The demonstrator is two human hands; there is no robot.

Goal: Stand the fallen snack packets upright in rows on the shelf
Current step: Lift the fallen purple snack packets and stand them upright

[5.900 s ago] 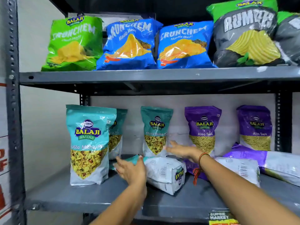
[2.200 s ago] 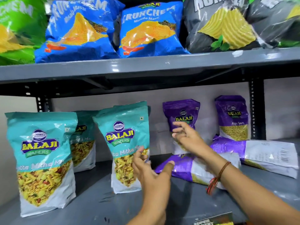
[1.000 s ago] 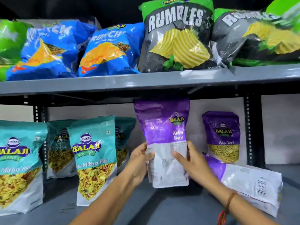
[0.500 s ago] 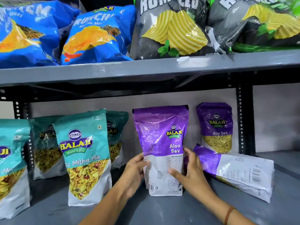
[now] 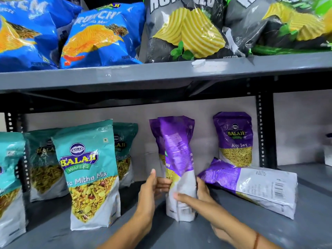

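Observation:
A purple Aloo Sev packet stands upright on the grey lower shelf, turned edge-on to me. My left hand presses its left side and my right hand wraps its white lower part. Behind it another purple packet peeks out. One purple packet lies flat to the right. A further Aloo Sev packet stands against the back wall. Teal Mitha Mix packets stand in rows on the left.
The upper shelf hangs low overhead with blue Crunchem bags and grey Rumbles bags. A black upright post stands at the right, with another shelf bay beyond it.
Over the earlier frames a teal packet and then a purple one were stood up. In the last half second the held purple packet has turned from back-facing to edge-on.

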